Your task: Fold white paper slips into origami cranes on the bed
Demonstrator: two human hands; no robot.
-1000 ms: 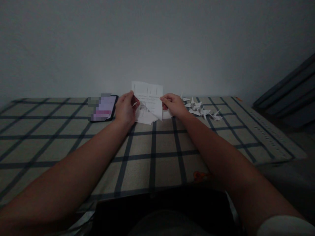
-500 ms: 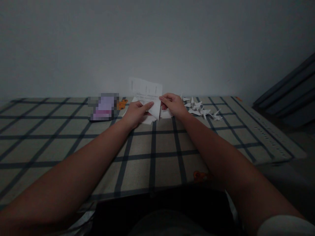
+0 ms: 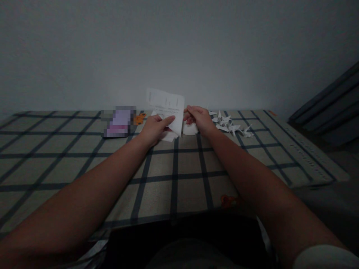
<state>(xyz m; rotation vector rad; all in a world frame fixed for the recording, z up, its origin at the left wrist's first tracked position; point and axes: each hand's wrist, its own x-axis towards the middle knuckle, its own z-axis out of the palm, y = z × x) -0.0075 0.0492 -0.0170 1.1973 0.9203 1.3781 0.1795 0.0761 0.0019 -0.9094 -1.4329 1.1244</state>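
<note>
Between the thumb and fingers of my left hand point(image 3: 155, 129) a printed sheet of paper point(image 3: 168, 102) is held up at a tilt. My right hand point(image 3: 198, 117) is beside the sheet's right edge, fingers loosely curled and a little apart, with nothing visible in them. Beneath both hands lie more white paper pieces point(image 3: 190, 129), partly covered by the hands and the raised sheet. Just right of my right hand sits a group of several folded paper cranes point(image 3: 224, 121).
A phone-like device point(image 3: 119, 121), partly blurred out, lies to the left, with an orange printed shape point(image 3: 139, 119) beside it. A checked cloth point(image 3: 187, 160) covers the surface, which meets a grey wall point(image 3: 179, 48) at the back. Dark slats point(image 3: 333, 108) stand at the right.
My right hand's fingertips have come off the right edge of the sheet and shifted slightly right. My left hand keeps the sheet in nearly the same place.
</note>
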